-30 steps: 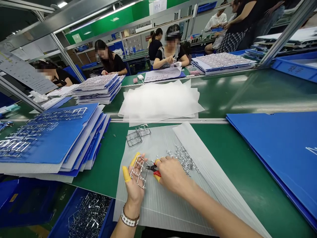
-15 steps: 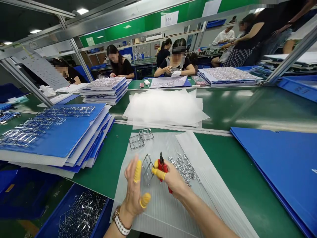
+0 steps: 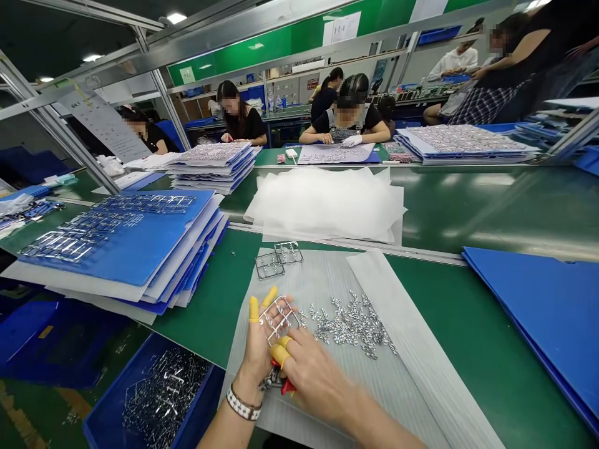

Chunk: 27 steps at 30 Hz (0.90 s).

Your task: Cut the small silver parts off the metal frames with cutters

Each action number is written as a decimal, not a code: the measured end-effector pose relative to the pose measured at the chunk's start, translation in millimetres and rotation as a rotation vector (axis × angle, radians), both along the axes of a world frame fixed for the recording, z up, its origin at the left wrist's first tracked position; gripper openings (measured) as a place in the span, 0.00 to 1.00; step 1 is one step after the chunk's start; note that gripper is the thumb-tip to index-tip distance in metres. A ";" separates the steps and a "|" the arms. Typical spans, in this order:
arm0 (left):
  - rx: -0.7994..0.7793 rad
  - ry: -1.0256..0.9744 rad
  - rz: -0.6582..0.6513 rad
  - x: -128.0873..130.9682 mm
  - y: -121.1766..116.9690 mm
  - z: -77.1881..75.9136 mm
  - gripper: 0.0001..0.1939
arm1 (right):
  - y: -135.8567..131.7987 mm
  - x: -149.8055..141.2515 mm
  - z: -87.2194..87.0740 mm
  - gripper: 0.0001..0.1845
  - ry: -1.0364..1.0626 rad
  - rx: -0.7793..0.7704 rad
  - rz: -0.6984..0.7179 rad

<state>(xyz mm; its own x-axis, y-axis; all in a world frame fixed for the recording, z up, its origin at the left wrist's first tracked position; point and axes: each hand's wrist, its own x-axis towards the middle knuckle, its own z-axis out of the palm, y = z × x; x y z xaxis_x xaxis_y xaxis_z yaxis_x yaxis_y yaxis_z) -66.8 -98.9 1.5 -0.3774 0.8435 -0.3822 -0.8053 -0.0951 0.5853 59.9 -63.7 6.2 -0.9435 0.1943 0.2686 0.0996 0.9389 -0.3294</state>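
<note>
A: so what's being held?
B: a chrome sprue frame (image 3: 279,320) is cradled on the wide-open left hand (image 3: 257,347), above a whitish sheet (image 3: 322,269). red-handled nippers (image 3: 287,387) are gripped in the curled right hand (image 3: 312,368), just beside.

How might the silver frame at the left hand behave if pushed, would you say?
The frame is probably light, given its thin bars and open gaps. It seems fairly stiff, since its outline looks straight, but slender bars could snap.
</note>
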 end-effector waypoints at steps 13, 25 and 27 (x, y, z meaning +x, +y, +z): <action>-0.008 0.148 0.131 21.7 1.3 -9.1 0.35 | 27.4 -5.6 31.9 0.10 -0.373 0.014 -0.404; 0.006 0.240 0.103 24.0 -1.2 -19.6 0.33 | 25.9 -2.5 38.6 0.11 -0.387 0.002 -0.404; 0.007 0.237 0.101 24.6 -1.0 -19.5 0.33 | 26.2 -2.5 40.9 0.12 -0.392 -0.004 -0.393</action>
<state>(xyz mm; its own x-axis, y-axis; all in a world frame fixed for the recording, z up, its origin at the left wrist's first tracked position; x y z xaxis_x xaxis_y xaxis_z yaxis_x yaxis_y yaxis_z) -42.3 -99.9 -18.0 -0.5382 0.7993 -0.2674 -0.6322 -0.1730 0.7553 57.4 -37.5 47.1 -0.8287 0.5525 -0.0893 0.5583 0.8050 -0.2009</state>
